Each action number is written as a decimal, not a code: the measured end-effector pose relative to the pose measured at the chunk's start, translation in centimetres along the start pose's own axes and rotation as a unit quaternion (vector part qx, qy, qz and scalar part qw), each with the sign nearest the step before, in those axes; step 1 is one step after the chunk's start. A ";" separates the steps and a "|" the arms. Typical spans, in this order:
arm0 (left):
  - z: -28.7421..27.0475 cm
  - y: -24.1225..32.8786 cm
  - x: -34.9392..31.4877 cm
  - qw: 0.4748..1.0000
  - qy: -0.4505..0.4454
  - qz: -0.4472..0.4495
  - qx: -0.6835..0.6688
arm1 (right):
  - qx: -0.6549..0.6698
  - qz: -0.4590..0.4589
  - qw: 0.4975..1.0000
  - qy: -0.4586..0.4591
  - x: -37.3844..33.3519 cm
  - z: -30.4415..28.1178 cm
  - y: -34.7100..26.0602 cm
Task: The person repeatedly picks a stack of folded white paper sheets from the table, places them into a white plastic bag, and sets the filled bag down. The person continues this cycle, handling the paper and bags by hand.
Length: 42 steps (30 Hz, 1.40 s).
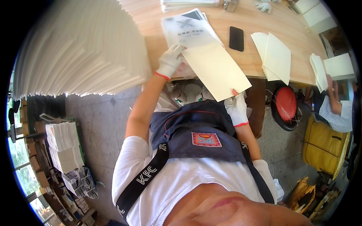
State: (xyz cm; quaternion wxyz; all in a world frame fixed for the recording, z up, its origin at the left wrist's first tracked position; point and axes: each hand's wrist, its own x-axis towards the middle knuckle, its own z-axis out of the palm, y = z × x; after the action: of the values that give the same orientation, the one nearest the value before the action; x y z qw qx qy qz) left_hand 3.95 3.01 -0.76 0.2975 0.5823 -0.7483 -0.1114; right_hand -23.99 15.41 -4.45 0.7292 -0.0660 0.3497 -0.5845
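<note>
A cream-coloured rectangular pad or sheaf of paper [217,71] slants across the table's near edge, one end toward my body. My left hand [169,62], in a white glove with a red cuff, pinches its far left corner. My right hand [237,108], gloved alike with a bare thumb showing, grips the near right corner, thumb on top. Just beyond the pad lies a pile of clear plastic bags [186,28] with dark printing. The pad's far end meets or overlaps these bags; whether it is partly inside one I cannot tell.
A tall stack of white paper [83,49] fills the table's left side. A black phone [236,38] and more cream pads [277,56] lie to the right on the wooden table [249,17]. A red round stool [286,103] stands below; another person's arm [333,94] shows at far right.
</note>
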 end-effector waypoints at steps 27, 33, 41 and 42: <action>14.5 5.6 -12.9 0.655 0.060 -0.423 -0.623 | 0.137 0.076 0.988 0.007 7.2 2.3 7.0; 8.2 3.4 -13.9 0.648 -0.012 -0.436 -0.624 | -0.401 0.055 0.902 -0.149 4.4 4.1 5.0; 5.6 -0.4 -13.9 0.733 -0.049 -0.386 -0.558 | -0.845 -0.293 0.356 -0.270 5.6 7.6 7.9; 5.2 -0.2 -13.5 0.731 -0.054 -0.387 -0.559 | -0.847 -0.293 0.347 -0.274 5.7 7.8 8.0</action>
State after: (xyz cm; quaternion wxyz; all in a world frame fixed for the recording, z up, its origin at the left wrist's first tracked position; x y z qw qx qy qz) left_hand 3.10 14.72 -9.27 0.4594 0.5428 -0.2755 -0.6469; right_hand -12.51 10.33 -5.11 0.1218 -0.9037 0.3975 -0.1023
